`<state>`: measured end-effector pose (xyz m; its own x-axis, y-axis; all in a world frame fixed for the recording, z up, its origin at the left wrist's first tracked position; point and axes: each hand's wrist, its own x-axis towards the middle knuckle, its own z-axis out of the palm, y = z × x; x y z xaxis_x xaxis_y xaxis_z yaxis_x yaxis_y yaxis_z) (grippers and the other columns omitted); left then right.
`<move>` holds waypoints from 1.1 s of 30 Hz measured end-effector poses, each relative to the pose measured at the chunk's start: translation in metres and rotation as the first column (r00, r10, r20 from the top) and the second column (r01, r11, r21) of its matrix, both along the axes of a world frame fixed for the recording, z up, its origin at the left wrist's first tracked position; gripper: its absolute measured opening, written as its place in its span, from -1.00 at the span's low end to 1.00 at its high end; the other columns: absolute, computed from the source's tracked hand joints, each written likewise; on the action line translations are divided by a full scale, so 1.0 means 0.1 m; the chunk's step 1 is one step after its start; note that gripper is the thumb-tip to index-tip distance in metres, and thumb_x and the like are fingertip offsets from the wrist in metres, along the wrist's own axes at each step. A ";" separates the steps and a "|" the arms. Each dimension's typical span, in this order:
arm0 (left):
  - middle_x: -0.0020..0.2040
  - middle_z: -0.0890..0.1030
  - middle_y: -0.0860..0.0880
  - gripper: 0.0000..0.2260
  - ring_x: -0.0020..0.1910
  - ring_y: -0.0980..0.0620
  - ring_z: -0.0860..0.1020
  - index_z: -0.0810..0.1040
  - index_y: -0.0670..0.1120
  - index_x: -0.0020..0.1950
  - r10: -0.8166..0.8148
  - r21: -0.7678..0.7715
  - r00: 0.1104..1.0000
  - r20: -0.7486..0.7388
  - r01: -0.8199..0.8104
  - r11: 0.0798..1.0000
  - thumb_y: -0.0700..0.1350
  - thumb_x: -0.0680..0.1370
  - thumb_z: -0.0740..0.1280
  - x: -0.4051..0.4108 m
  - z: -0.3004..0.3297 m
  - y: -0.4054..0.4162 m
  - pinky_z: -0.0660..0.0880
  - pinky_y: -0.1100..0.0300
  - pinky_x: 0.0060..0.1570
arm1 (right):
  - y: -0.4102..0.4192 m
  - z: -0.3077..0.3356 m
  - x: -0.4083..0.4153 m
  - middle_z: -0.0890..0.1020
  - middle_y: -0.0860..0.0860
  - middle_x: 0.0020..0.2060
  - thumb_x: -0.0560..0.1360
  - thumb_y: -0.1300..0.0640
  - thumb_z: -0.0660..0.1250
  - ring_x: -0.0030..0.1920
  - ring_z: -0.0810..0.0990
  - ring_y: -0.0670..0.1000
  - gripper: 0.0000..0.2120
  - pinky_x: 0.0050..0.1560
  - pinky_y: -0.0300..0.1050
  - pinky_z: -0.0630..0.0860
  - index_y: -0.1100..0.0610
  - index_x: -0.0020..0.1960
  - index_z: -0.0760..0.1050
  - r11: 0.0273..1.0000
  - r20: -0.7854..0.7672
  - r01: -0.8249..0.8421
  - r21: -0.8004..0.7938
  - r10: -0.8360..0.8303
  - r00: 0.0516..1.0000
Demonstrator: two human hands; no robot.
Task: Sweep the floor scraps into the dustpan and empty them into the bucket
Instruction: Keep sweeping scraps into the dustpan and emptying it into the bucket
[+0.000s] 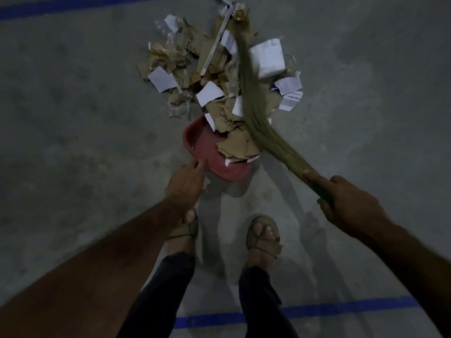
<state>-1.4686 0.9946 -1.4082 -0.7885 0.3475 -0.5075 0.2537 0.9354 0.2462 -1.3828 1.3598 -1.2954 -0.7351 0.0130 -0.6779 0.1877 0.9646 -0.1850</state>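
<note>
On the floor, our left hand [185, 184] steadies the dustpan [207, 152], right hand [341, 198] gripping the broom [253, 113]; scraps [210, 69] (light, fluttery) need gentle strokes.

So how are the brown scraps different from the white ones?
The brown scraps are ragged, torn cardboard, while the white scraps are mostly neat paper rectangles. Several brown scraps already lie in the red dustpan; most white scraps still sit on the floor beyond it. Some white scraps carry print; the brown ones look plain. Both are mixed in one pile.
</note>
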 end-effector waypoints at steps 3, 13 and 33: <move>0.02 0.53 -0.14 -0.48 -0.19 -0.19 0.53 0.28 -0.06 0.44 -0.001 0.032 1.000 -0.028 0.002 0.999 -0.14 0.53 0.39 -0.02 0.06 0.12 0.53 -0.08 -0.24 | -0.15 0.13 0.27 0.41 -0.04 -0.08 0.58 0.03 0.27 -0.21 0.44 -0.05 -0.35 -0.29 -0.09 0.50 -0.23 0.58 0.07 0.996 0.044 0.023 -0.086 -0.020 0.999; 0.08 0.51 -0.11 -0.59 -0.09 -0.16 0.53 0.30 -0.04 0.42 0.077 0.036 0.997 0.016 -0.077 0.996 0.06 0.60 0.05 0.58 1.26 0.03 0.48 0.03 -0.21 | -0.76 1.28 1.21 0.37 -0.11 -0.05 0.56 0.01 0.26 -0.24 0.53 -0.04 -0.34 -0.28 -0.10 0.52 -0.27 0.55 0.03 0.964 0.142 0.227 -0.142 -0.207 0.968; -0.01 0.49 -0.11 -0.63 -0.21 -0.07 0.48 0.34 -0.07 0.46 0.226 0.152 0.927 -0.298 -0.187 0.970 -0.12 0.65 0.24 1.28 5.36 0.35 0.46 0.05 -0.33 | -0.72 4.88 2.08 0.34 -0.05 -0.02 0.64 -0.05 0.12 -0.38 0.40 -0.03 -0.39 -0.38 -0.08 0.44 -0.24 0.57 -0.14 0.973 -0.201 0.208 -0.103 -0.225 0.953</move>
